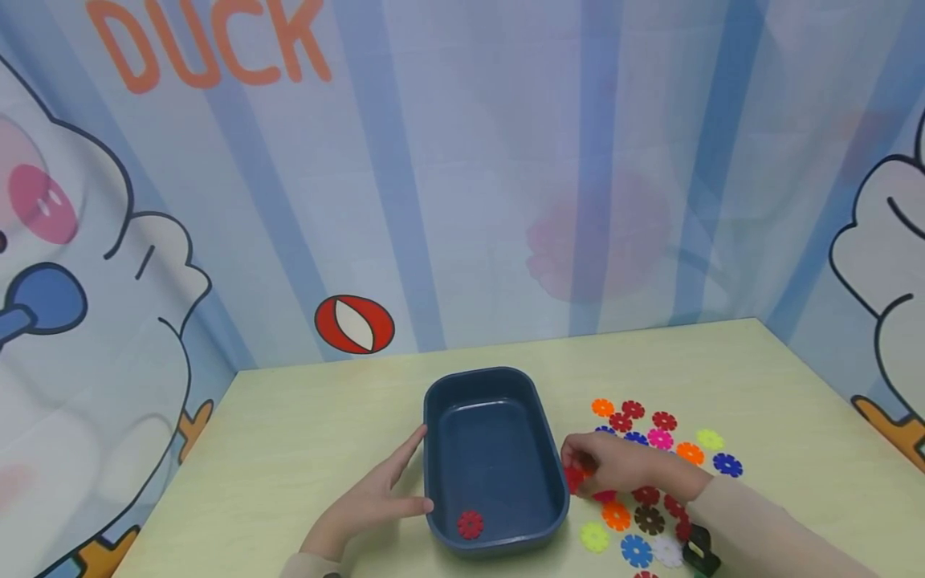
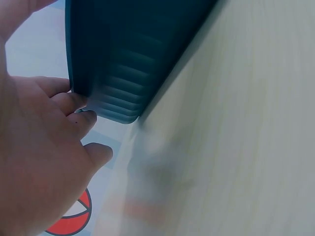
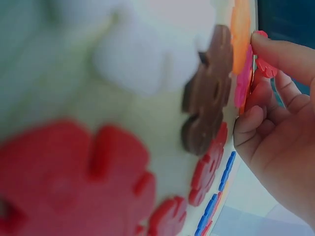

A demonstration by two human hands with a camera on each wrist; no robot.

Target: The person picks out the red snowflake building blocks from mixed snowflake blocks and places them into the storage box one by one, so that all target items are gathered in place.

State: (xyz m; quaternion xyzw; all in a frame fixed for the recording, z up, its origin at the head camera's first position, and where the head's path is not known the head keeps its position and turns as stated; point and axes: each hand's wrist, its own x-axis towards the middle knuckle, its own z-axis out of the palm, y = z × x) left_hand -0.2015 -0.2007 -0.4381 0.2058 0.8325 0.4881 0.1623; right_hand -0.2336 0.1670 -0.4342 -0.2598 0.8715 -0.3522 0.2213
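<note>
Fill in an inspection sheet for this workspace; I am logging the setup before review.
Surface: pale yellow-green table, wood-grain look.
Job's things: dark blue tub holding one red snowflake disc; another red disc pinched beside the tub's right wall.
Clutter: loose discs in many colours, lying right of the tub.
Grippers: left hand lies open against the tub's left wall; right hand pinches the red disc.
Cables: nothing seen.
Surroundings: cartoon duck backdrop with blue stripes; small dark object on the right sleeve.
</note>
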